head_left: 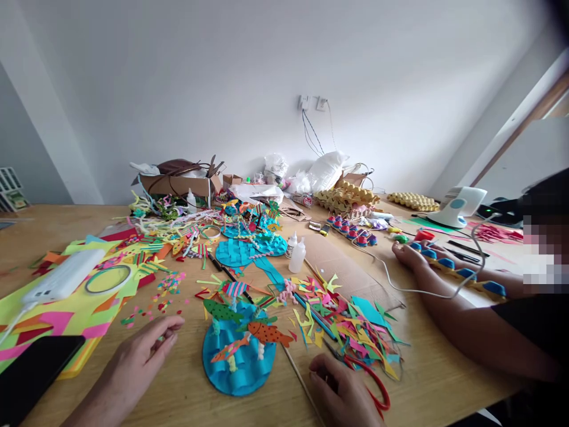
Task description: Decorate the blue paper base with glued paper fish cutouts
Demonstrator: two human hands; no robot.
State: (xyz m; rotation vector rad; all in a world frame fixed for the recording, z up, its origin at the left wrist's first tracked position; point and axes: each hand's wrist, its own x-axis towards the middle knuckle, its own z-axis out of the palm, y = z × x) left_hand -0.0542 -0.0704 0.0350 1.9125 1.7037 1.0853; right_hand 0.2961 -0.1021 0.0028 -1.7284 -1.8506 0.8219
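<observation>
A round blue paper piece with paper fish standing on it lies between my hands. Its fish include a green one and an orange spotted one. To its left my left hand rests on the table, fingers loosely curled and apart, holding nothing. On the other side my right hand is half curled beside the red-handled scissors; whether its fingers hold anything is hidden. A thin wooden stick lies between the blue piece and my right hand.
Colored paper scraps lie right of center, glue bottles behind. At left are a black phone and a white power strip. Another person's arms rest at the right by a painted egg-carton strip. More blue pieces stand farther back.
</observation>
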